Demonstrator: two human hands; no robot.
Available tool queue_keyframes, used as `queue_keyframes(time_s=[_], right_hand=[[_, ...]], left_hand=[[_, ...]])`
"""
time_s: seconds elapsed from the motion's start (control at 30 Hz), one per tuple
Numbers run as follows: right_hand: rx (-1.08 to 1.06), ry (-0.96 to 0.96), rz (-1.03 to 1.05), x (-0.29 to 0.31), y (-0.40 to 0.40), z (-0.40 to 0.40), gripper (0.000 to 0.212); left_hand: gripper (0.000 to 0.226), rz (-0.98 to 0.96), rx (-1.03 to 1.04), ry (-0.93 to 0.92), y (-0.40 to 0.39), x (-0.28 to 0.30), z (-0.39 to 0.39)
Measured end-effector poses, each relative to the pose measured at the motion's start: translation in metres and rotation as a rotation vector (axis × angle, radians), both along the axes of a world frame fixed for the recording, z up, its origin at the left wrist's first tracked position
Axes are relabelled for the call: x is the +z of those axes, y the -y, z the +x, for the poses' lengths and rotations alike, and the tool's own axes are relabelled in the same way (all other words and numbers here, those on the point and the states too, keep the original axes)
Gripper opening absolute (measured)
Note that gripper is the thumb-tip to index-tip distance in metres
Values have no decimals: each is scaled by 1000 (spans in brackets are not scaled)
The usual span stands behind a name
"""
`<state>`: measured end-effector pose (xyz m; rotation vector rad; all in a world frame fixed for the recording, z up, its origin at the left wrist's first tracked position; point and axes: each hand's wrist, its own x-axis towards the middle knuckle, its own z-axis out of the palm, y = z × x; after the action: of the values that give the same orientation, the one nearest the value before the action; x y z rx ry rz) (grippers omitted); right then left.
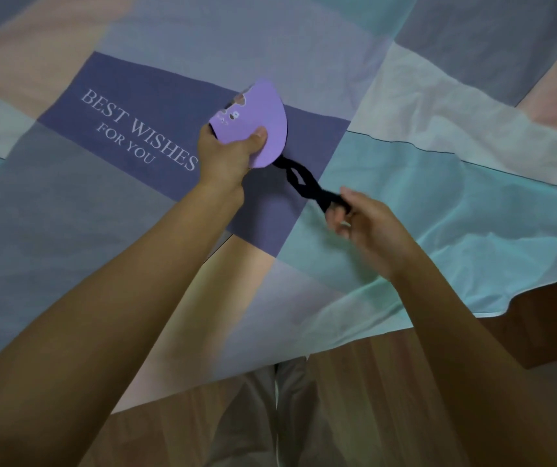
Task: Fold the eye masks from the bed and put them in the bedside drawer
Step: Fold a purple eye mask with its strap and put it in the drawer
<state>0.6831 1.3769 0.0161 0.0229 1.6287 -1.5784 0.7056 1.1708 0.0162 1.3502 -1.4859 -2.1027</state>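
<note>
Over bedspread (102,197), left hand (228,156) grips mask (257,116), right hand (368,224) strap (304,183).

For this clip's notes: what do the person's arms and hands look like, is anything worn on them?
Both forearms are bare all the way to the frame's edge: no sleeves, gloves, watch or bracelet show. The left hand and the right hand show no rings, though the right is slightly blurred. Nails look short and unpainted.

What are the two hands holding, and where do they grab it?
The left hand grips the folded purple eye mask by its lower edge. The right hand pinches the far end of its twisted black strap.
</note>
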Motion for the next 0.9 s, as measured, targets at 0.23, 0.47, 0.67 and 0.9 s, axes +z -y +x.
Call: queue_keyframes(time_s=[0.23, 0.47, 0.67, 0.9], right_hand=[[-703, 256, -331, 4, 11, -20, 28], [-871, 360, -305, -6, 10, -10, 35], [-741, 213, -204, -13, 21, 7, 25], [-431, -109, -26, -2, 24, 10, 53]], left_hand=[[60, -64, -204, 25, -24, -17, 19], [62, 63, -188, -27, -24, -14, 18], [47, 126, -225, -98, -31, -8, 18], [51, 81, -414, -100, -30, -4, 24]])
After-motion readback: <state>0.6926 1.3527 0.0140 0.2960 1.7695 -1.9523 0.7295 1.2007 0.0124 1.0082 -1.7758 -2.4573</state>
